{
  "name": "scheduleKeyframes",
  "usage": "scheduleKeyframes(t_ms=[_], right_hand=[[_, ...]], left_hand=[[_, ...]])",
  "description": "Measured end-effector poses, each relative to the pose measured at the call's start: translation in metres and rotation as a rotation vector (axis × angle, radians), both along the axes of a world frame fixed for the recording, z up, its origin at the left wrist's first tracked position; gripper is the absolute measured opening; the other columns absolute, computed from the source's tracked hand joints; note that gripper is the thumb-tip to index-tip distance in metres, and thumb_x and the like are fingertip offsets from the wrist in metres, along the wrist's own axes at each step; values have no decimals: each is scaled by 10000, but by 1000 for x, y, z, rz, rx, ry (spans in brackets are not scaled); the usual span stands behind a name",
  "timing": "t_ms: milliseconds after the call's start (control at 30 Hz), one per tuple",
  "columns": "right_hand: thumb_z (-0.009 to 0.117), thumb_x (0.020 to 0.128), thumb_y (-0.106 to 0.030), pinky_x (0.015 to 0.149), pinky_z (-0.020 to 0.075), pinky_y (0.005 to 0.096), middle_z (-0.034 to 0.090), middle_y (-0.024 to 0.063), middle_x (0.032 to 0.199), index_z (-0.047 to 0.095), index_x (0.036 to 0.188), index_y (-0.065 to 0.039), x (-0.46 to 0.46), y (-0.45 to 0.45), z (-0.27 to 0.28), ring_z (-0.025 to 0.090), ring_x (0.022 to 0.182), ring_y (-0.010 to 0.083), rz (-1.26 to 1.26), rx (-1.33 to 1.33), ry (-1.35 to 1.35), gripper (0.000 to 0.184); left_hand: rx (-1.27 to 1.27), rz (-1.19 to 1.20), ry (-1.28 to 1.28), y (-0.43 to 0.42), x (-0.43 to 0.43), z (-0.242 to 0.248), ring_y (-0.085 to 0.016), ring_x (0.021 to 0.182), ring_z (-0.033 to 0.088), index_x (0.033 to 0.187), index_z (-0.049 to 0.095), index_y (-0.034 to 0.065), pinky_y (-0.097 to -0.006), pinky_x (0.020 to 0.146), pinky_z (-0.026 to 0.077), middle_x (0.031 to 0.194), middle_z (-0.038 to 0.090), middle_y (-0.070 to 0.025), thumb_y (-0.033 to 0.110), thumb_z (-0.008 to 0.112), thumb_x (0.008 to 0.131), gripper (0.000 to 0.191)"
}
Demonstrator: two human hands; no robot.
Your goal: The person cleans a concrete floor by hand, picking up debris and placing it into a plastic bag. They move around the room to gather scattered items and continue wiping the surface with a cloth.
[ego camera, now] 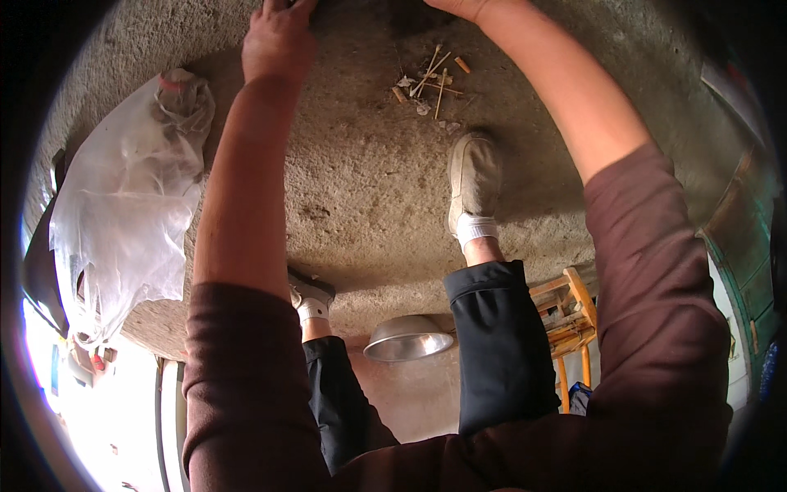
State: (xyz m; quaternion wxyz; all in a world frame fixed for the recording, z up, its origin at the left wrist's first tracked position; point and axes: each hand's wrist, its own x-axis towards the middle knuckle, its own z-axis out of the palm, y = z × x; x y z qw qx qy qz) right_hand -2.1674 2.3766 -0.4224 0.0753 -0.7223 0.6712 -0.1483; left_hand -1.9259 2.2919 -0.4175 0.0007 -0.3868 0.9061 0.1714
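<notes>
At the top edge, my left hand (276, 40) is partly cut off, its fingers pointing away from me. My right hand (460, 7) shows only in part at the same edge. Whether either one holds something cannot be seen. A dark, indistinct patch (418, 17) lies between them. Just below it, a small litter pile rests on the rough concrete floor (369, 166): several thin sticks like cotton swabs (441, 92), two cigarette butts (462, 64) and scraps of pale paper or tissue (423, 107).
A translucent plastic bag (132, 197) hangs or lies at the left, beside my left forearm. My shoe (476, 175) stands below the litter. Further back are a metal basin (409, 338) and a wooden chair (569, 326). A green panel (747, 264) stands at far right.
</notes>
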Motion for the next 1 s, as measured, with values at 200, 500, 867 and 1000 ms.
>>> scheduleKeyframes(t_ms=[200,500,867,1000], right_hand=[[577,853,-73,892,550,440,623,122,1050,696,1137,-135,-11,43,-15,599,1080,347,94,130,69,314],[666,839,-75,800,601,433,584,28,1076,612,1386,-336,20,154,-11,616,1018,287,-178,278,272,609],[624,862,-197,903,547,481,621,210,1230,599,1409,-132,115,181,-16,641,1084,421,-901,427,-250,552],[572,897,-183,934,529,457,655,204,1217,648,1335,-61,113,185,-23,659,1084,403,-1038,381,-592,461]], left_hand=[[13,-38,-140,47,11,-29,-365,1215,584,1426,597,317,-451,980,576,1255,582,-127,-27,634,869,655],[371,23,-257,157,0,-11,-381,1198,557,1498,523,255,-470,993,562,1295,522,-174,50,568,936,600],[1120,691,318,192,-22,-4,-320,1253,596,1527,491,57,-380,1063,487,1396,573,-210,-73,509,837,702],[1612,907,568,180,-10,-13,-241,1266,591,1559,449,36,-335,1064,476,1418,601,-160,-130,429,828,750]])
